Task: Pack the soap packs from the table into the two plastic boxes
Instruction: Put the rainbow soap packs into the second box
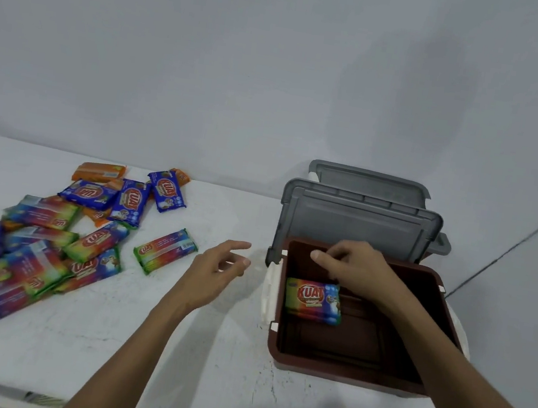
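One green KUAT soap pack (pixel 313 300) lies in the brown plastic box (pixel 357 376), lower right. The right hand (pixel 352 267) hovers above it, loosely curled and empty. The left hand (pixel 217 265), relaxed and empty, is at mid-frame. Packing looks barely begun; the next move calls for a reach left to the heap of packs (pixel 37 240) on the white table (pixel 203 367).

My right grip (pixel 352 264) hovers over the brown box (pixel 341 369), fingers loosely curled, above one soap pack (pixel 313 300) lying inside. My left grip (pixel 217 265) is spread above the surface (pixel 203 367); other soap packs (pixel 38 261) lie heaped at left.
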`<state>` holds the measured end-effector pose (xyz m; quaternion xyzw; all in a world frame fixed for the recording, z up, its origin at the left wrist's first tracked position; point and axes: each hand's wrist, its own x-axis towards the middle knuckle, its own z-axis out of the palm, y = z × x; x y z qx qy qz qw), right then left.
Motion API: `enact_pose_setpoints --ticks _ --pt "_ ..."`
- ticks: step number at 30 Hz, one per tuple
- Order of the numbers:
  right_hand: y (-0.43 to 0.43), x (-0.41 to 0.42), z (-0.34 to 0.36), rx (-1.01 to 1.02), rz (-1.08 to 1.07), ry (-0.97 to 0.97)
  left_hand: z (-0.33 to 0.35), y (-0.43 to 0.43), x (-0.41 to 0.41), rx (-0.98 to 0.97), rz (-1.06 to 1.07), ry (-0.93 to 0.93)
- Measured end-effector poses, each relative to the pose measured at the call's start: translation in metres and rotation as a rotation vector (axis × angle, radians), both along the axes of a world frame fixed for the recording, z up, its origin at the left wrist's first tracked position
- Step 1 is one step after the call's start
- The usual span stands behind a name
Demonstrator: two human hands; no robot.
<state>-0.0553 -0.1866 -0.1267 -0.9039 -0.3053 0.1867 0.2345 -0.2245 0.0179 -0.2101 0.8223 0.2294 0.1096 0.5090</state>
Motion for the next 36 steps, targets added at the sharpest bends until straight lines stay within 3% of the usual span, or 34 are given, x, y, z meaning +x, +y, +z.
enact_pose_setpoints --ticks 8,13,16,21,27,36 --pt "0.089 -0.055 0.032 0.094 0.142 -0.001 0.001 0.077 -0.058 0.017 0.12 0.036" --pt "0.152 -0.079 0.013 0.042 0.266 0.049 -0.003 0.126 -0.096 0.22 0.218 0.156" --pt "0.188 -0.087 -0.011 -0.013 0.36 0.059 -0.006 0.154 -0.114 0.319 0.224 0.337" --pt "0.239 -0.095 -0.057 -0.141 0.507 -0.006 -0.006 0.185 -0.131 0.655 0.054 0.614" --pt "0.272 -0.103 -0.098 -0.358 0.721 -0.187 -0.021 0.187 -0.135 0.892 -0.143 0.768" --pt "0.279 -0.102 -0.099 -0.364 0.703 -0.282 -0.029 0.201 -0.129 0.84 -0.139 0.75"
